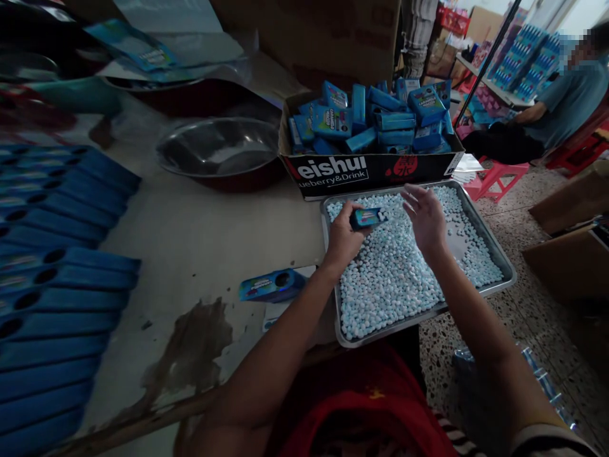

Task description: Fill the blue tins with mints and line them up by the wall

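Note:
My left hand [343, 236] is closed around a small blue candy box [367, 218] over the left part of a metal tray [507, 277]. White pieces show in the opening at the box's right end. My right hand [427, 219] is open, fingers apart, just right of that box and above the tray. Small pale-blue and white candies [394, 279] spread thickly across the tray. To the left of my forearm lies another blue box [271, 285] with a dark round hole, partly on a white piece of card.
A cardboard carton [328, 170] heaped with blue boxes stands behind the tray. Steel bowl [219, 152] sits left of it. Rows of blue boxes [61, 304] line the table's left side. A co-worker [575, 95] sits at back right, near a pink stool [502, 174].

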A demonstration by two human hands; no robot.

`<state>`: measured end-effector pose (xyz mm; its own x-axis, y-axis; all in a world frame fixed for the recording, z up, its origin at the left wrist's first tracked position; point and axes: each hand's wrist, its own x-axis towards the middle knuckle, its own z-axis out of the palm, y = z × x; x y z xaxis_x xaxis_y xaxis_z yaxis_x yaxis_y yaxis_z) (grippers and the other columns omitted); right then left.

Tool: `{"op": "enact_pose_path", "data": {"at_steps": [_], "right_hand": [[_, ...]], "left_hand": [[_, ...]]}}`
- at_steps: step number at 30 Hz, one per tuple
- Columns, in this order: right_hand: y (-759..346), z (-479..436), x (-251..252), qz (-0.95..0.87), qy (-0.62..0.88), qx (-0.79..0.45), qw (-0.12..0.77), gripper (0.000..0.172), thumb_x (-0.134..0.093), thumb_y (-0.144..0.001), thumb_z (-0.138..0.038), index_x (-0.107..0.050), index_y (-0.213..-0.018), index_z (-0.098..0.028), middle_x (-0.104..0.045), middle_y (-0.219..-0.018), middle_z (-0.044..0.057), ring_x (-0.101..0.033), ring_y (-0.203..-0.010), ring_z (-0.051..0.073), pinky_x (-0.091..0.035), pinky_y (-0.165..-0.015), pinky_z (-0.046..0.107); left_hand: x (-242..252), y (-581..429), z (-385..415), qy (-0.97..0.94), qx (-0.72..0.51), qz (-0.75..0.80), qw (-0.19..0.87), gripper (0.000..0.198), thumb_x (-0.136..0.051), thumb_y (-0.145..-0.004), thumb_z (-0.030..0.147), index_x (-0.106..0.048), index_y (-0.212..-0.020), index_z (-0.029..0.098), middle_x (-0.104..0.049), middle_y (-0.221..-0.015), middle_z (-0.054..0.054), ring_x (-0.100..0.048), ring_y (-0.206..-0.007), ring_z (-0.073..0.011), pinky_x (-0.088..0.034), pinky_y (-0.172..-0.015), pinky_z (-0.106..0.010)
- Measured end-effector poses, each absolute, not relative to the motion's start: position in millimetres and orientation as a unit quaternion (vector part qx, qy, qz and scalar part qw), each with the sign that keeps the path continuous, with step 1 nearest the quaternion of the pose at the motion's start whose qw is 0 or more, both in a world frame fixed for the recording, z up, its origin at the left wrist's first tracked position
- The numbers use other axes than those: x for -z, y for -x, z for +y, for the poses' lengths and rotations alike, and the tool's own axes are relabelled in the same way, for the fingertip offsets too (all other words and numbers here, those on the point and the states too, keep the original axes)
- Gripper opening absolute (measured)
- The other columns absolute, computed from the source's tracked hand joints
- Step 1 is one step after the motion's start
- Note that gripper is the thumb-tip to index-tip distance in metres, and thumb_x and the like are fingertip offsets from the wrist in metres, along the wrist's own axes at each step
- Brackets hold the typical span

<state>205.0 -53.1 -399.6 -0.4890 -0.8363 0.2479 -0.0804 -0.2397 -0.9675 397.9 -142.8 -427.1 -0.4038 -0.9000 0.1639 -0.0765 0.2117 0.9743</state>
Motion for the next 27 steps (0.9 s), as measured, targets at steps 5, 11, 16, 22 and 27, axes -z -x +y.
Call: {"op": "enact_pose_path", "data": {"at_steps": [5, 11, 16, 22, 27], "right_hand": [[-186, 32, 431, 0.664, 0.674, 0.247, 0.211, 0.095, -0.093, -0.072, -0.081, -0.068, -0.154, -0.040, -0.047, -0.177, 0.015, -0.042, -0.163, 0.050, -0.038, -0.128, 0.076], [-188, 26, 447, 0.689, 0.697, 0.135, 0.148, 0.065, -0.086, -0.092, -0.049, -0.072, -0.152, -0.027, -0.050, -0.172, 0.022, -0.049, -0.155, 0.051, -0.040, -0.124, 0.072], [-182, -52, 450, 0.711, 0.365, 0.519, 0.304, 0.037, -0.097, -0.066, -0.041, -0.071, -0.085, -0.024, -0.069, -0.092, 0.005, -0.067, -0.095, 0.027, -0.058, -0.083, 0.037], [-215, -83, 423, 0.518, 0.224, 0.689, 0.454, 0.051, -0.076, -0.083, -0.073, -0.062, -0.087, -0.025, -0.067, -0.085, 0.001, -0.059, -0.068, 0.014, -0.046, -0.055, 0.026], [-257, -80, 380, 0.331, 0.167, 0.772, 0.517, 0.050, -0.077, -0.093, -0.066, -0.059, -0.075, -0.023, -0.069, -0.088, 0.002, -0.062, -0.071, 0.013, -0.053, -0.064, 0.029]], "left_hand": [[432, -399, -144, -0.346, 0.649, -0.555, 0.389, 0.052, -0.092, -0.061, 0.020, -0.061, -0.103, 0.025, -0.069, -0.090, 0.004, -0.067, -0.085, -0.0196, -0.054, -0.083, -0.029], [428, -416, -134, -0.370, 0.601, -0.606, 0.367, 0.048, -0.090, -0.064, 0.024, -0.066, -0.105, 0.024, -0.068, -0.092, 0.002, -0.065, -0.090, -0.0208, -0.049, -0.084, -0.028], [417, -438, -126, -0.410, 0.515, -0.694, 0.293, 0.046, -0.090, -0.065, 0.018, -0.072, -0.107, 0.024, -0.074, -0.100, -0.001, -0.068, -0.094, -0.0250, -0.049, -0.083, -0.031], [417, -444, -126, -0.431, 0.509, -0.685, 0.293, 0.048, -0.090, -0.063, 0.019, -0.072, -0.107, 0.024, -0.075, -0.102, -0.002, -0.069, -0.099, -0.0282, -0.050, -0.089, -0.036], [415, -438, -124, -0.407, 0.555, -0.660, 0.299, 0.050, -0.091, -0.059, 0.020, -0.072, -0.105, 0.023, -0.074, -0.099, -0.001, -0.068, -0.097, -0.0264, -0.049, -0.088, -0.034]]}}
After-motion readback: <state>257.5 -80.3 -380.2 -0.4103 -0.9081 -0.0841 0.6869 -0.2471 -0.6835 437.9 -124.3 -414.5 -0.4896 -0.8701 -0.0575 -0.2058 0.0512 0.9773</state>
